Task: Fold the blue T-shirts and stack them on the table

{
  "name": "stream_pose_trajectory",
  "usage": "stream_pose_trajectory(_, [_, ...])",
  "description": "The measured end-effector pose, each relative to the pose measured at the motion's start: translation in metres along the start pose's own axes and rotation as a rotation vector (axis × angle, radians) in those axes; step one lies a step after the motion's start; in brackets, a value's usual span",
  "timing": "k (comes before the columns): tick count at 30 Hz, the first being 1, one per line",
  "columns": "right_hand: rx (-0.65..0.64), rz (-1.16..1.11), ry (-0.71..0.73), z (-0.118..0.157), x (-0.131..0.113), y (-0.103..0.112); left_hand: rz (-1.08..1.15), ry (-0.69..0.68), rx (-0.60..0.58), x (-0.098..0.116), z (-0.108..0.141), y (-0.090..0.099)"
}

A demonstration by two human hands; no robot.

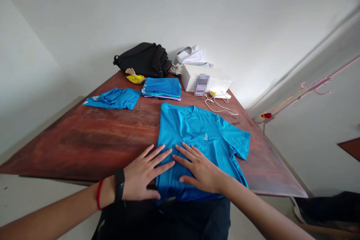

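Note:
A blue T-shirt (213, 150) lies spread near the front edge of the table, one sleeve pointing right and its left side a straight edge. My left hand (143, 174), with a black band on the wrist, rests across that left edge with its fingers spread. Flat on the shirt's lower front is my right hand (198, 168), fingers apart. Neither hand grips anything. Further back sits a stack of folded blue shirts (162, 87), and left of it a crumpled blue garment (114, 98).
On the wooden table (112, 135), a black backpack (143, 60) leans at the wall beside a white box (191, 77) and white bag (192, 56). A yellow packet (136, 79) and white cable (222, 108) lie nearby. A pink rack (309, 84) stands right.

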State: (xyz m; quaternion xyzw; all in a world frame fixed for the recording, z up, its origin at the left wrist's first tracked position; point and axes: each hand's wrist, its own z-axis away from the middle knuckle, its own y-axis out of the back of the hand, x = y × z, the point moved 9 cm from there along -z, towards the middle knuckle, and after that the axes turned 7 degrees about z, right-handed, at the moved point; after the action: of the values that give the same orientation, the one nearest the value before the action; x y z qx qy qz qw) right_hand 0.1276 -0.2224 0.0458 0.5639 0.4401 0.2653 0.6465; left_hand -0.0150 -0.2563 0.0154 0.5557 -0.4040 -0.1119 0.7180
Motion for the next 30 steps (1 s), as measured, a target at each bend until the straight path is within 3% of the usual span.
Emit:
stream_pose_trajectory(5, [0.001, 0.033, -0.087, 0.007, 0.014, -0.012, -0.046, 0.023, 0.023, -0.002, 0.011, 0.004])
stream_pose_trajectory(10, [0.036, 0.064, -0.299, 0.031, 0.061, -0.001, 0.039, 0.071, 0.021, 0.003, 0.023, 0.012])
stream_pose_trajectory(14, [0.100, 0.019, -0.459, 0.055, 0.108, 0.009, 0.253, 0.233, 0.316, 0.019, 0.041, 0.024])
stream_pose_trajectory(16, [0.199, -0.019, -0.470, 0.061, 0.115, 0.019, 0.319, 0.347, 0.422, 0.027, 0.054, 0.015])
stream_pose_trajectory(18, [0.327, -0.045, -0.463, 0.063, 0.107, 0.032, 0.284, 0.501, 0.411, 0.029, 0.063, -0.006])
stream_pose_trajectory(20, [0.401, -0.087, -0.480, 0.062, 0.088, 0.039, 0.223, 0.680, 0.326, 0.022, 0.071, -0.033])
stream_pose_trajectory(22, [0.352, -0.210, -0.513, 0.057, 0.062, 0.032, 0.203, 0.819, 0.219, 0.013, 0.074, -0.059])
stream_pose_trajectory(23, [0.269, -0.311, -0.516, 0.053, 0.047, 0.021, 0.209, 0.857, 0.181, 0.009, 0.074, -0.068])
stream_pose_trajectory(27, [-0.087, -0.678, -0.520, 0.050, -0.011, -0.034, 0.367, 0.813, 0.212, 0.006, 0.064, -0.080])
stream_pose_trajectory(30, [-0.109, -0.726, -0.559, 0.057, -0.025, -0.065, 0.571, 0.717, 0.312, 0.008, 0.058, -0.074])
